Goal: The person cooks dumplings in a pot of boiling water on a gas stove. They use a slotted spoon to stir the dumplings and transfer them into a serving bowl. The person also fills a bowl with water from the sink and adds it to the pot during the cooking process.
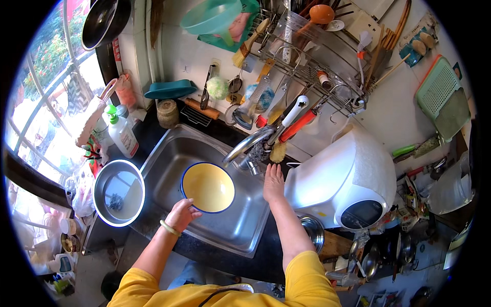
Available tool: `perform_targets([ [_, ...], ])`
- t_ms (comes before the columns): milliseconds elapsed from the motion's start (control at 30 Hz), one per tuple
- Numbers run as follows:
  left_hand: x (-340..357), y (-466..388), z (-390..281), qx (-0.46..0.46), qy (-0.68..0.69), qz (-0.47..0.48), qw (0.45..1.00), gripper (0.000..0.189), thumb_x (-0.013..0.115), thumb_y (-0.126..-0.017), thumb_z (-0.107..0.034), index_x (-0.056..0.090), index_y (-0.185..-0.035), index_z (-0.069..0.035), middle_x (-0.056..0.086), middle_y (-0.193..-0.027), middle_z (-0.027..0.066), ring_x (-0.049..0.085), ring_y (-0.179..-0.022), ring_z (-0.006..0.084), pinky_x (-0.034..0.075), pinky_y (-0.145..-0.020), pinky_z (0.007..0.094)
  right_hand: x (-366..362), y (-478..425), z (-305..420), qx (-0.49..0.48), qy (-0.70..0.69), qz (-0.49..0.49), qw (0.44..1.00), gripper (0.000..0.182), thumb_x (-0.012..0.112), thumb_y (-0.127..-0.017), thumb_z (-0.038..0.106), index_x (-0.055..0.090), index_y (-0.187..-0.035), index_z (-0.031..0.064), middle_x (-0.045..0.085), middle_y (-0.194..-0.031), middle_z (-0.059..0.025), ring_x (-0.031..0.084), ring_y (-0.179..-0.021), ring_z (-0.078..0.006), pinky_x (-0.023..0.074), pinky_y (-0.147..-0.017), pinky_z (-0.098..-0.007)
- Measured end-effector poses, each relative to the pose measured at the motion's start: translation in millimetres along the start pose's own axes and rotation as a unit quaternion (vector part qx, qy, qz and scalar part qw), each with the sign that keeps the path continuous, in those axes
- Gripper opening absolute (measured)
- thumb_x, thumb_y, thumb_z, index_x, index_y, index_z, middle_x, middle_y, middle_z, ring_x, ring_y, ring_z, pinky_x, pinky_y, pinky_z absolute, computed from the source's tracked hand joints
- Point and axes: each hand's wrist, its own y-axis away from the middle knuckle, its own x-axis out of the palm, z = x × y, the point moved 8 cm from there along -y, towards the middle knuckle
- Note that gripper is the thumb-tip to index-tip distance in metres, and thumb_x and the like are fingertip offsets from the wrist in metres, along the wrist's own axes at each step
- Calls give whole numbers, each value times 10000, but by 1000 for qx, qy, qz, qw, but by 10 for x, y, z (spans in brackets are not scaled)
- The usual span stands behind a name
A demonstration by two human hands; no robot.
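My left hand (182,215) grips the near left rim of an enamel bowl (208,187), yellow inside with a blue rim, over the stainless steel sink (238,230). The right hand (274,180) is extended flat at the sink's right back edge, holding nothing that I can see. Just left of it is a small metal tap outlet (253,166), and behind stands the curved chrome faucet (245,144). A round metal basin (119,193) with liquid and a grey scouring pad (115,201) stands left of the sink.
A white appliance (337,180) with a dark panel stands close to my right forearm. At the back left are a white pump bottle (122,134) and a stone-like jar (168,113). Brushes and utensils hang from a wire rack (307,73) behind the faucet.
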Motion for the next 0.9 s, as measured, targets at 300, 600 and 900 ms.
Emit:
perform_targets([
  [300, 20, -110, 58, -7, 9, 27, 1000, 336, 583, -838, -233, 531, -1111, -43, 598, -1035, 80, 587, -905, 204, 485, -778, 352, 47, 135, 85, 8, 5, -13, 1000, 528, 444, -812, 16, 318, -1318, -65, 377, -1305, -232, 282, -1285, -381, 233, -1073, -425],
  [600, 39, -49, 67, 12, 15, 14, 1000, 340, 551, -848, -208, 509, -1109, 6, 604, -1003, 102, 605, -828, 195, 503, -748, 338, 53, 148, 65, 35, -41, 38, 998, 625, 448, -787, -14, 223, -1369, -45, 271, -1399, -229, 199, -1334, -377, 205, -1090, -410],
  [900, 55, 180, -375, 117, -218, -74, 966, 477, 625, -755, -193, 494, -1151, 38, 607, -973, 111, 607, -817, 166, 511, -697, 269, 90, 152, 48, 24, -36, 22, 999, 641, 458, -775, -11, 215, -1367, -44, 273, -1396, -234, 204, -1330, -383, 191, -1096, -412],
])
